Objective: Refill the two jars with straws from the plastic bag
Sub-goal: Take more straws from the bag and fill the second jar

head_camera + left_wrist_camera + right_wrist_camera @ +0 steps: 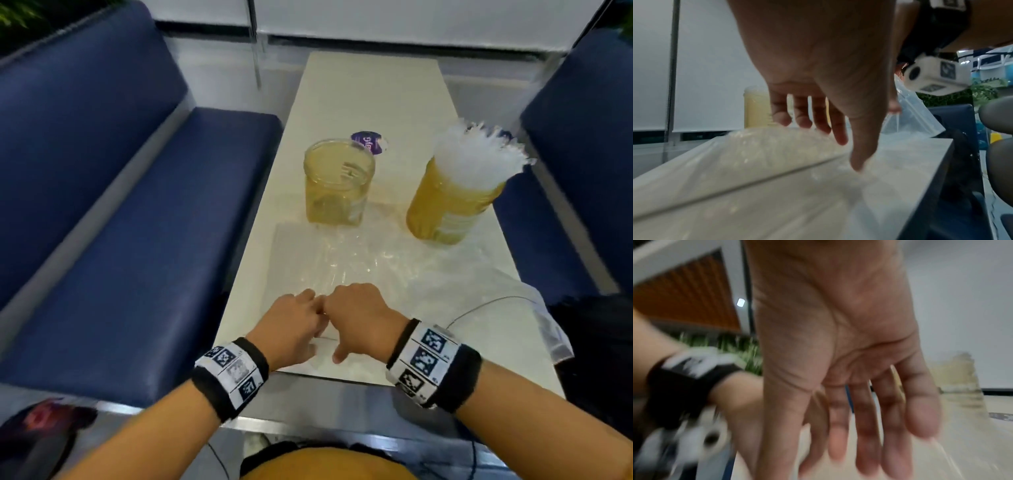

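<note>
Two yellowish clear jars stand mid-table. The left jar (339,181) looks empty; the right jar (452,205) is packed with white straws (479,154) that stick out of its top. A clear plastic bag (342,260) lies flat in front of them. My left hand (298,325) and right hand (359,315) sit side by side, knuckles up, on the bag's near end. In the left wrist view my left hand (834,138) has loose fingers and its thumb tip touches the bag (756,154). In the blurred right wrist view my right hand (859,434) has straight, spread fingers and holds nothing.
A purple lid (368,142) lies behind the left jar. Blue padded benches (154,257) flank the narrow white table (370,89) on both sides. A thin cable (479,306) loops across the near right corner, beside a dark bag (592,342).
</note>
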The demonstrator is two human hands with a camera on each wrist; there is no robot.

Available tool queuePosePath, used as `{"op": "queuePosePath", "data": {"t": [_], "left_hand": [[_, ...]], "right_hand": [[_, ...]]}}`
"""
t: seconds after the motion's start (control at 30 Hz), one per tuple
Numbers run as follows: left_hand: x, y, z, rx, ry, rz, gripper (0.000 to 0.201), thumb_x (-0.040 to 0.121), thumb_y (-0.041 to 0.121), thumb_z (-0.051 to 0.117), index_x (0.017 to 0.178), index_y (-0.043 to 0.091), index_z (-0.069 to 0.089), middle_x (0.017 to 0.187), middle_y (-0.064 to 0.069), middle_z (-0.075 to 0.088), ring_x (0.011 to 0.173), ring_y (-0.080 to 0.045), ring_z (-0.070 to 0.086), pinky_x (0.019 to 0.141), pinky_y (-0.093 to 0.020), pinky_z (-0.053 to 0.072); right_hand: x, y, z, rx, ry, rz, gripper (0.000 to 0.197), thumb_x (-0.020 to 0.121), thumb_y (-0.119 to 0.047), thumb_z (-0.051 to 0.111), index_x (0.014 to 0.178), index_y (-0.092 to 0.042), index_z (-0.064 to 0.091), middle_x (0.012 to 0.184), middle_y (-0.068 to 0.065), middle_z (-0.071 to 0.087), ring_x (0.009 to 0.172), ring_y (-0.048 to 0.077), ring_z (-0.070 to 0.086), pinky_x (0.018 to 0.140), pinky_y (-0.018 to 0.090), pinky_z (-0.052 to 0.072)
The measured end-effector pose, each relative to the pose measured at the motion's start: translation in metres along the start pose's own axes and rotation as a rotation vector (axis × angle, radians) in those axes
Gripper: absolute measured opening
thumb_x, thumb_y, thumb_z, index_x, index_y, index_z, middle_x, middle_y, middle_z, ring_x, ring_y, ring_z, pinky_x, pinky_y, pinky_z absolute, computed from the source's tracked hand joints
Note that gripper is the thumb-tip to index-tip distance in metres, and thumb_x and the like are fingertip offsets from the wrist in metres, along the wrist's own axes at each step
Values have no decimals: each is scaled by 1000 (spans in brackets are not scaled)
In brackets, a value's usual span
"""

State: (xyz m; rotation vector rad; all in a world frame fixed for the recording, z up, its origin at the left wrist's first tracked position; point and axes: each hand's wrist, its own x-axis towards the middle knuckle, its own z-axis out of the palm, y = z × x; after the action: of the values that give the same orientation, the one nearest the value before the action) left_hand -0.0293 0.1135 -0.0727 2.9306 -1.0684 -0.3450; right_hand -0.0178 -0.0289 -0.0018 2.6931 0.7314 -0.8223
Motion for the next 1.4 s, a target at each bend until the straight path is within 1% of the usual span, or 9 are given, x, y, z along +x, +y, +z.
{"op": "queuePosePath", "data": {"t": [0.17, 0.27, 0.53, 0.6, 0.77, 0.87, 1.0, 1.23, 1.4], "left_hand": [[2, -9, 3, -35, 272, 7, 6, 76, 19, 67, 72, 16, 71, 74, 3, 60, 68, -20, 55, 46, -28, 34], [3, -15, -13, -171, 303, -40, 9, 83, 19, 67, 81, 18, 76, 86, 3, 66, 80, -21, 59, 53, -33, 49], [3, -25, -88, -248, 498, -152, 9, 87, 26, 69, 84, 23, 77, 90, 10, 66, 82, -15, 62, 60, -29, 41], [-1, -28, -108, -309, 498, -220, 8, 86, 31, 71, 81, 27, 77, 87, 12, 69, 75, -11, 65, 64, -31, 50], [-5, -31, -143, -628, 552, -374, 8, 79, 31, 81, 75, 25, 80, 67, 13, 71, 61, -3, 64, 64, -17, 53], [-5, -30, -151, -835, 596, -400, 8, 76, 27, 86, 73, 21, 81, 59, 11, 70, 54, 2, 62, 59, -12, 52], [-6, -21, -151, -1144, 597, -375, 9, 81, 18, 83, 76, 11, 81, 55, 3, 69, 50, -3, 60, 56, -17, 51], [-8, -10, -151, -1345, 606, -385, 9, 91, 13, 73, 86, 8, 79, 78, -6, 78, 75, -20, 74, 67, -24, 61], [-12, -5, -153, -1376, 645, -503, 15, 87, 10, 75, 74, 3, 78, 71, -17, 73, 61, -22, 65, 62, -29, 61]], "right_hand": [[19, -7, 19, -58, 81, 103, 42, 85, -36, 77, 119, -17, 62, 114, 1, 64, 105, 22, 65, 73, 30, 39], [21, 2, 10, -36, 182, 153, 22, 93, -17, 65, 115, -14, 65, 114, 5, 64, 103, 26, 66, 70, 30, 39], [-14, 36, -51, 170, 514, 145, 4, 88, -31, 72, 87, -30, 76, 93, -6, 69, 89, 22, 67, 66, 30, 48], [-22, 38, -63, 155, 626, 134, 3, 85, -33, 76, 85, -30, 77, 89, -8, 69, 89, 19, 64, 66, 30, 43], [-34, 40, -74, 165, 1061, 140, 33, 67, -40, 88, 77, -23, 62, 81, -5, 56, 81, 24, 54, 65, 36, 42], [-29, 38, -68, 381, 820, 203, 34, 86, -58, 65, 71, -28, 64, 67, -10, 60, 66, 15, 59, 59, 32, 48], [-22, 35, -60, 1048, 703, 32, 48, 106, -35, 40, 74, -14, 69, 63, 8, 70, 60, 23, 68, 53, 24, 47], [-18, 44, -65, 1301, 659, -80, 44, 106, -33, 47, 76, -7, 66, 61, 7, 60, 56, 21, 64, 44, 26, 46], [-22, 44, -67, 1299, 617, -182, 36, 106, -24, 48, 77, -8, 62, 63, 8, 58, 56, 17, 64, 54, 28, 49]]}}
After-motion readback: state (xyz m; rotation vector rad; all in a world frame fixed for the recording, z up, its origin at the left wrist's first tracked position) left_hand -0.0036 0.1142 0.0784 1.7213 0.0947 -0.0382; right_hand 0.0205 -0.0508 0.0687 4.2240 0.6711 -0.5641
